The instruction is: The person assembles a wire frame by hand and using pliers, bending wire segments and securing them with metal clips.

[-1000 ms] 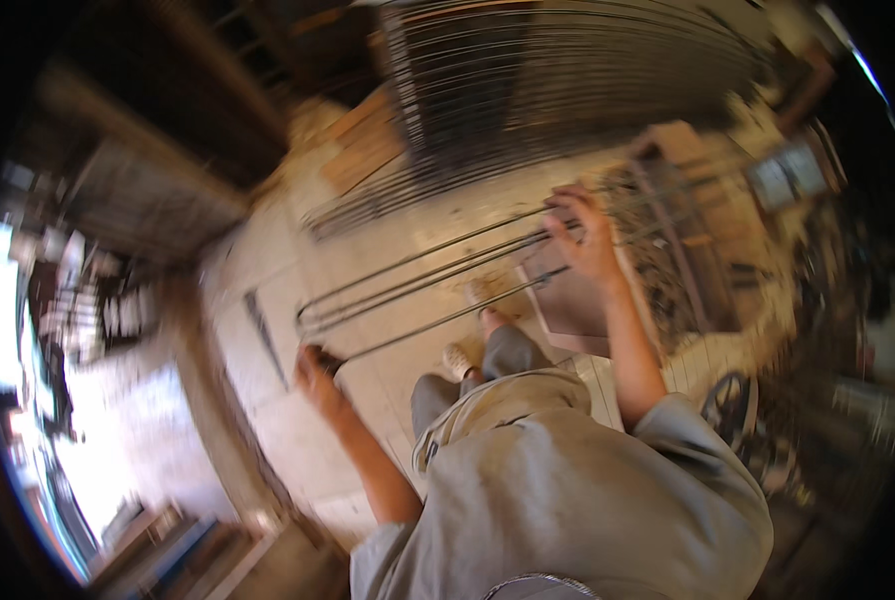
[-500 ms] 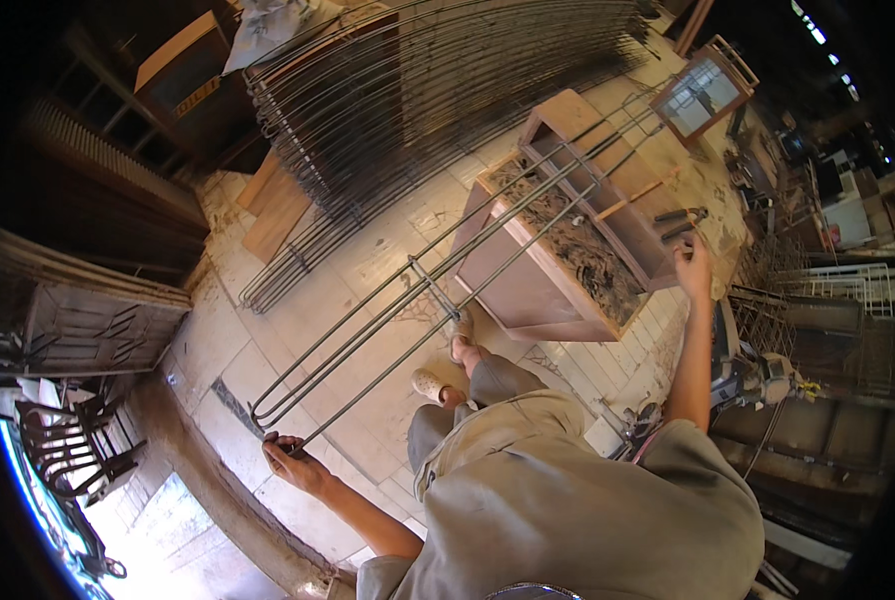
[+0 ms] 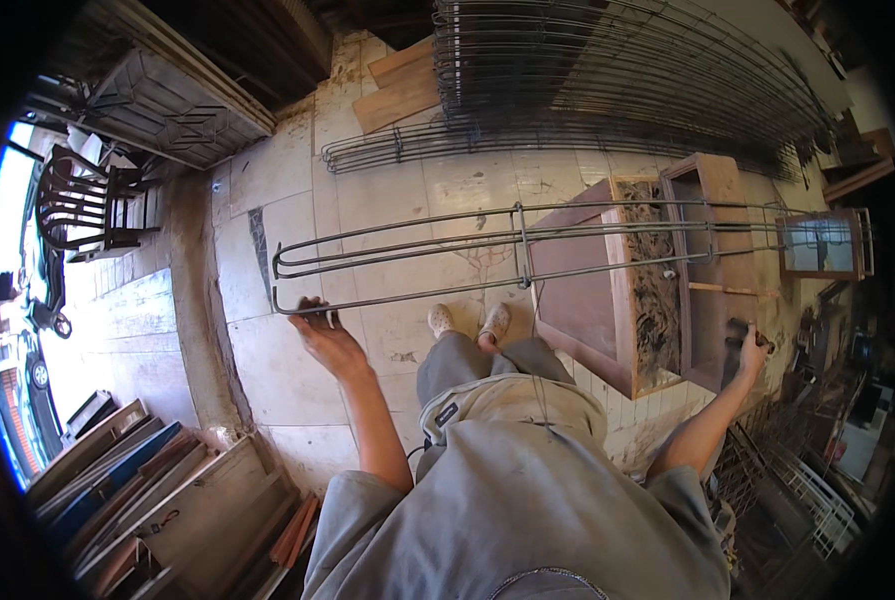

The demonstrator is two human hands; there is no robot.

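Observation:
A long rebar cage (image 3: 407, 262) of thin steel bars stretches across the view, with a wire stirrup (image 3: 520, 245) round its middle. My left hand (image 3: 329, 340) closes its fingers on the nearest bar by the cage's bent left end. On the right, my right hand (image 3: 753, 356) is closed round a dark hand tool (image 3: 737, 330) that looks like pincers; the fingers partly hide it. That hand is on the near side of the bars, apart from them. Beneath the cage's right half lies a wooden cabinet (image 3: 582, 290) with a dark, dirty panel.
A large stack of rebar cages (image 3: 567, 70) stands at the far side. Wooden boards (image 3: 397, 105) lie beside it. A framed mirror (image 3: 819, 245) is under the cage's right end. On the left are a dark chair (image 3: 87, 205) and leaning planks (image 3: 177, 490).
My view has turned, so the cage now runs nearly level across it. The left hand stays by the bent end; the right hand keeps the dark tool.

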